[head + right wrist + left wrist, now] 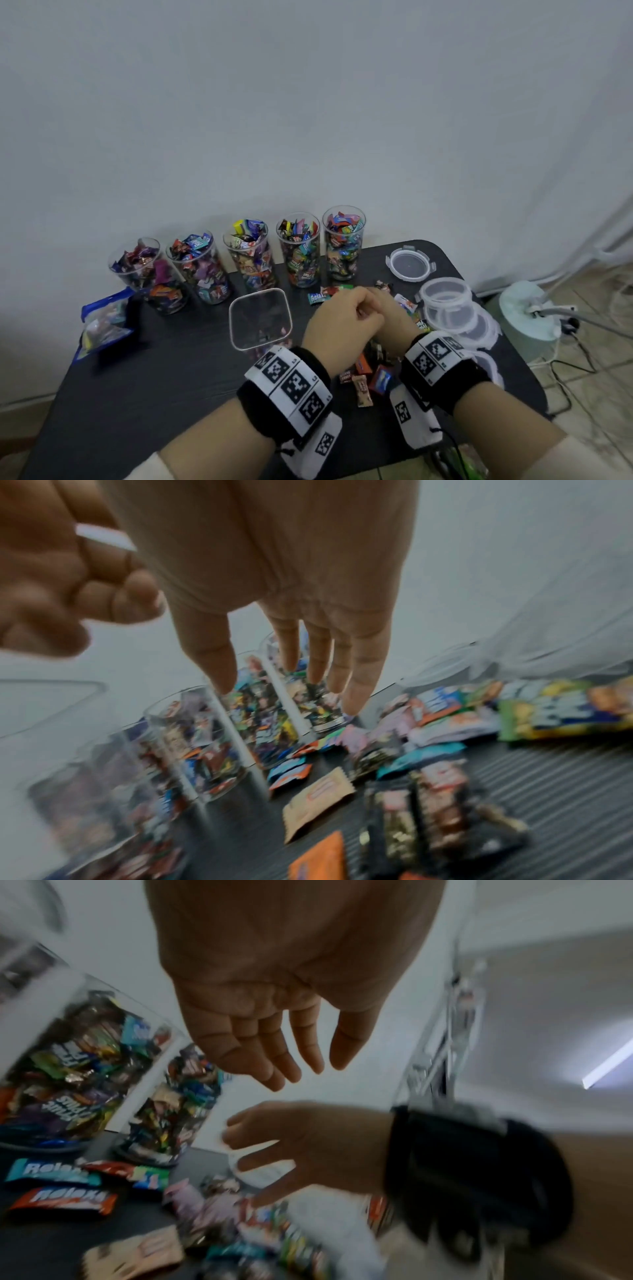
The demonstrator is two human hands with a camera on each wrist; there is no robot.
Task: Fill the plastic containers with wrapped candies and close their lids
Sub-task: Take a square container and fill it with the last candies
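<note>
I see both hands over the loose candies (368,378): left hand (337,320) and right hand (274,569) with fingers extended, holding nothing. Five filled containers (301,250) stand lidless behind an empty square container (260,317).

Under the left hand (337,320) and right hand (390,318) in the head view, most of the loose candies (368,371) hidden, fingertips tucked out of sight. Beyond the right fingers (356,674), filled containers (205,739) smeared by blur, labels unreadable. Below the left fingers (274,1056), wrappers (219,1207) blurred. Stacked lids (479,329) partly covered by the right wristband (442,363).
</note>
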